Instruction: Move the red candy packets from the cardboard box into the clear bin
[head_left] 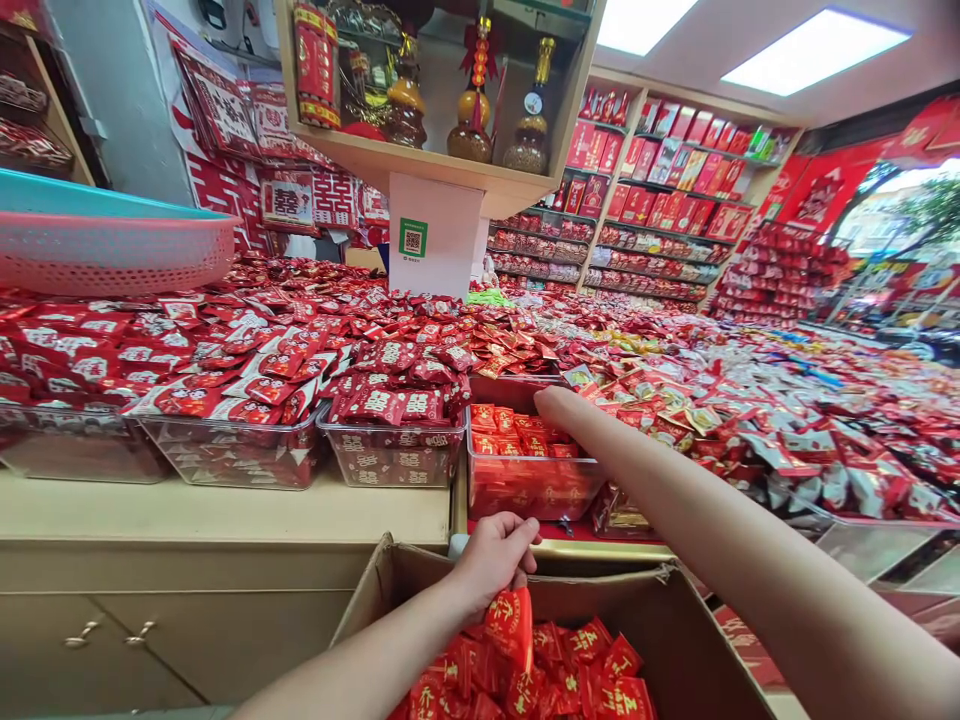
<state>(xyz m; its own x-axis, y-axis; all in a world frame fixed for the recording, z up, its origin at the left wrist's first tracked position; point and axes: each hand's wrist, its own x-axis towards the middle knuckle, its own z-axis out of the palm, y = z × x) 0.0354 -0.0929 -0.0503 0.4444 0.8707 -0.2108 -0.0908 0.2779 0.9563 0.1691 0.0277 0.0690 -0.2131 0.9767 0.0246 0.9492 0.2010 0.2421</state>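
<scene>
My left hand [491, 555] hovers over an open cardboard box [675, 625] of small red foil packets, its fingers pinched on one red packet [510, 620] at the box's far edge. My right arm stretches forward over a clear plastic bin [525, 490] half filled with the same red packets [517, 435]. My right hand [551, 400] reaches down into that bin; its fingers are bent away from me and hidden.
Clear bins [394, 455] heaped with red sweets line a beige counter [225, 510] with drawers below. A pink basket [112, 250] sits far left. A shelf pillar [435, 235] with gourd bottles rises behind. More sweets spread right; wall shelves [660, 190] hold red boxes.
</scene>
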